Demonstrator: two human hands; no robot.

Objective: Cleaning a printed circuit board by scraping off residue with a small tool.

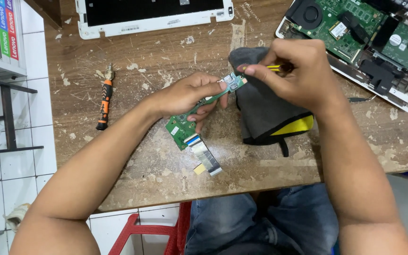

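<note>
My left hand [192,94] grips a narrow green circuit board [181,127] over the scarred wooden table [138,156]. A flat ribbon cable [205,156] hangs from the board's near end and rests on the table. The board's far end carries a small metal connector [234,82]. My right hand [298,71] pinches a thin yellow-handled tool [275,68], its tip touching that connector. Under my right hand lies a grey pouch with a yellow and black edge [265,113].
An opened laptop with exposed green mainboard and fan [355,28] sits at the back right. A white laptop panel [152,16] lies at the back centre. An orange and black screwdriver [104,101] rests at the left. A red stool [142,233] stands below the table edge.
</note>
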